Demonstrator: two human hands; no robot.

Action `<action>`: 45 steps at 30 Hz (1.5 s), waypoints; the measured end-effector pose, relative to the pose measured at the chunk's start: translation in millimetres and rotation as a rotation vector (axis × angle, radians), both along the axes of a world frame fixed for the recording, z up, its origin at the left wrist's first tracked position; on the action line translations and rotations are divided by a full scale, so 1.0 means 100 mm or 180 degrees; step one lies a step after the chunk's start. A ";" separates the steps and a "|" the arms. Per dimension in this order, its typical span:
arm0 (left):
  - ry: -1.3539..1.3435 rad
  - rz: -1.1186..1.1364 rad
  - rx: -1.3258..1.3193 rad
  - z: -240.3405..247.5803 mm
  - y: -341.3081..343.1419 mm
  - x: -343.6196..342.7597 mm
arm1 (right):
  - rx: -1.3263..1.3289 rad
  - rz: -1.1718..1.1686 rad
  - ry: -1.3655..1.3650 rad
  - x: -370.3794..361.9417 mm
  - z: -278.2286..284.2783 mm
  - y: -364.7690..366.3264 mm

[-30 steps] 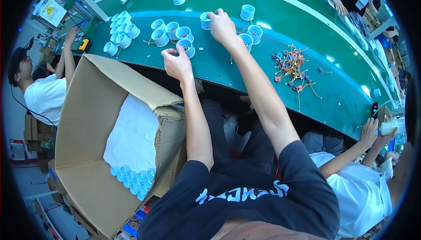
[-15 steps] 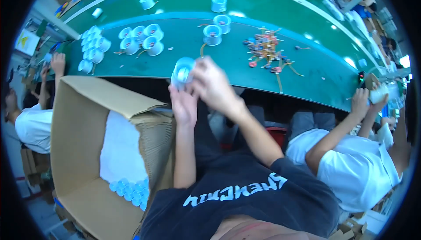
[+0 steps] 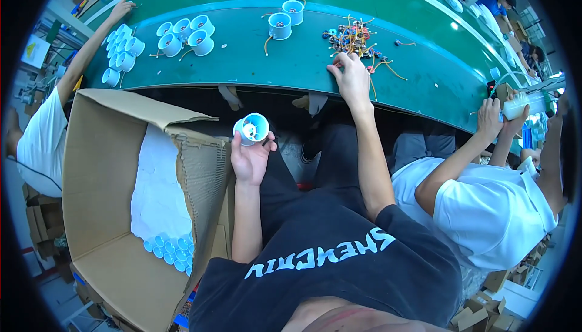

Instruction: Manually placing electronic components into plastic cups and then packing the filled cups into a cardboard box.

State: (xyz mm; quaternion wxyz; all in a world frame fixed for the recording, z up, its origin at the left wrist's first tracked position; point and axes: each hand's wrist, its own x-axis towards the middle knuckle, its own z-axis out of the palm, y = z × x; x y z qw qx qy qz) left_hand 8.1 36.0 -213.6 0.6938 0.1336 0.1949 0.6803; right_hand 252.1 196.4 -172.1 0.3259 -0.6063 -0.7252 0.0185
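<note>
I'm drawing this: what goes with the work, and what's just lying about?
Likely work things:
- cup in left hand
- wired bits by right hand
- cups on table
- big box holding cups

Likely just lying about:
- brown boxes, lower right
- tiny white scrap on table

Green bench (image 3: 242,68): cups (image 3: 134,47) bunched nr L end, 5 more mid-L; wired parts (image 3: 351,36) heaped R of ctr, 1 loose.

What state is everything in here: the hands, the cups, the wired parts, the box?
Left hand: gripping a cup.
That cup: mouth uncovered, facing the camera.
Wired parts: loosely heaped, one lying apart.
Right hand: at the heap's near edge; grip unclear.
Bench cups: mostly upright, several trailing wires.
Box: open.
Box cups: clustered together.
</note>
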 end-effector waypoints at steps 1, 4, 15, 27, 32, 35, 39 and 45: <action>-0.0013 0.0007 0.0043 0.03 -0.05 -0.01 | 0.0024 0.0110 0.0069 -0.03 -0.03 0.00; -0.0033 0.0086 0.0115 0.18 -0.08 -0.05 | 0.0189 0.0551 0.1430 -0.14 0.16 -0.02; -0.0652 -0.0111 0.0529 0.43 0.07 -0.23 | -0.0529 0.2123 0.2494 -0.73 0.90 -1.37; -0.0481 -0.0001 0.0576 0.42 0.06 -0.21 | 0.0309 0.1989 0.1816 -0.98 0.72 -1.66; -0.0440 0.0007 0.0564 0.43 0.05 -0.22 | 0.0448 0.2023 0.1712 -1.03 0.69 -1.66; -0.0551 -0.0040 0.0514 0.42 0.05 -0.22 | 0.0494 0.2030 0.1568 -1.08 0.67 -1.67; -0.0544 -0.0027 0.0445 0.42 0.04 -0.20 | 0.0489 0.2064 0.1435 -1.11 0.70 -1.67; -0.0410 -0.0112 0.0519 0.36 0.04 -0.18 | 0.0438 0.2089 0.1422 -1.14 0.64 -1.68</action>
